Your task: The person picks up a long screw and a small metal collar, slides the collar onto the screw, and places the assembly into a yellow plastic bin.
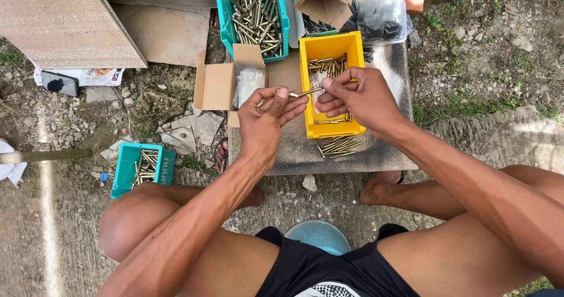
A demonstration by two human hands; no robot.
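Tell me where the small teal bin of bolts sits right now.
In the head view the small teal bin sits on the gravel at lower left, just beyond the person's left knee, left of the metal plate.

2 teal bins (252, 15), 1 yellow bin (331, 47), 2 cardboard boxes (216, 85), 2 hands (267, 123)

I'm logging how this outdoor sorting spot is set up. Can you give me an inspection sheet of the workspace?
Surface: grey metal sheet lying on stony ground.
Job's things: brass-coloured bolt held between both hands; yellow bin with bolts inside; loose bolts beside it.
Clutter: two teal bins of bolts, open cardboard box, plastic bags, phone.
Hands: left hand and right hand pinch the bolt's ends.
Cables: nothing seen.
Surroundings: gravel, grass patches, boards, blue stool.
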